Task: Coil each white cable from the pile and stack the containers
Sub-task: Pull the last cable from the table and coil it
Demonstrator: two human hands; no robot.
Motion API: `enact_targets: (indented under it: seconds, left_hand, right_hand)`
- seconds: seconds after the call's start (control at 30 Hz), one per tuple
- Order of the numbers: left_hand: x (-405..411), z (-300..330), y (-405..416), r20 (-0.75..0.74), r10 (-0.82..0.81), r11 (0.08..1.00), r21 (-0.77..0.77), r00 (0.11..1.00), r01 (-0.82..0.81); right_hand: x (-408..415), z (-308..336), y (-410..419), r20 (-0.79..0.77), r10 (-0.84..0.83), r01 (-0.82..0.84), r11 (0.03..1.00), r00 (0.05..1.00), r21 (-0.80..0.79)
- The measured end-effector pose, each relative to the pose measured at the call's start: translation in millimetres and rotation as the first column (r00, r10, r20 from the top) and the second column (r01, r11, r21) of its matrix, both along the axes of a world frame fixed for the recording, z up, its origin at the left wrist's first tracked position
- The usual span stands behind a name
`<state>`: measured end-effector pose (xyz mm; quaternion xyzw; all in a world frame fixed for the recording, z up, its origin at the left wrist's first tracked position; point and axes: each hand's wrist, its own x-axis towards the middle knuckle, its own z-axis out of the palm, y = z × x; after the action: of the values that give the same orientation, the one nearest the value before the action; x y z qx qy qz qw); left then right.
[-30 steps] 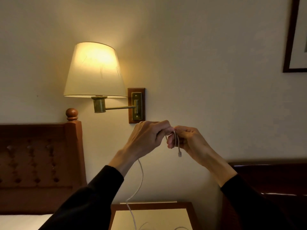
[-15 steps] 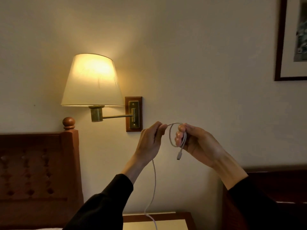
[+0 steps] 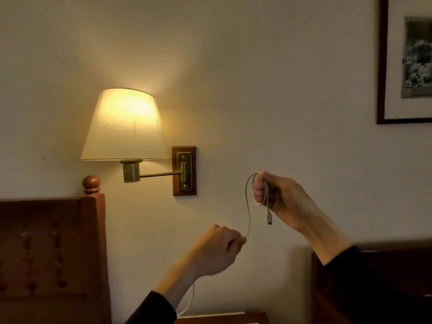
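A thin white cable (image 3: 248,206) runs between my two raised hands in front of the wall. My right hand (image 3: 278,195) grips a small loop of it, and the plug end (image 3: 269,218) dangles below the fingers. My left hand (image 3: 217,249), lower and to the left, pinches the cable's free run; the rest of the cable hangs down behind my left wrist toward the bottom edge. The cable pile and the containers are out of view.
A lit wall lamp (image 3: 126,127) on a brass arm hangs left of my hands. A wooden headboard (image 3: 51,253) fills the lower left, a dark headboard (image 3: 385,277) the lower right. A nightstand edge (image 3: 224,318) shows at the bottom. A framed picture (image 3: 406,59) hangs top right.
My left hand has dropped down and away from the right hand, sliding along the cable. The right hand keeps the loop. The view has tilted upward.
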<state>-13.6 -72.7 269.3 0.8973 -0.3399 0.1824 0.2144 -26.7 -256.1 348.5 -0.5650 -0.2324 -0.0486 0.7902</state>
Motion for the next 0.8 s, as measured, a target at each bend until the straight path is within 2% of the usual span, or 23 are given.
enact_targets:
  seconds: [0.1,0.27,0.37,0.47,0.63,0.8]
  left_hand:
    - [-28.2,21.6,5.5,0.228,-0.119,0.993,0.036,0.966,0.114]
    - [-42.2,42.3,19.5,0.393,-0.219,0.975,0.068,0.893,0.209]
    - [-41.1,45.2,28.8,0.520,-0.159,0.981,-0.014,0.839,0.194]
    - [-37.3,46.6,34.3,0.614,-0.051,0.988,-0.085,0.787,0.130]
    - [-26.0,39.9,37.8,0.626,0.054,0.972,-0.211,0.778,0.103]
    - [-5.3,29.1,43.3,0.505,0.023,0.919,-0.351,0.863,0.181]
  right_hand:
    - [-5.5,-10.6,11.0,0.086,-0.160,0.170,0.978,0.983,-0.123]
    - [-13.0,-21.6,28.5,0.183,-0.136,0.178,0.955,0.974,-0.238]
    - [-16.6,-26.1,35.4,0.259,-0.139,0.221,0.920,0.956,-0.323]
    - [-23.7,-31.0,41.9,0.311,-0.067,0.182,0.916,0.948,-0.358]
    - [-29.6,-41.0,50.0,0.259,0.023,0.056,0.954,0.966,-0.294]
    - [-29.6,-44.8,49.3,0.059,0.198,-0.177,0.950,0.978,-0.258]
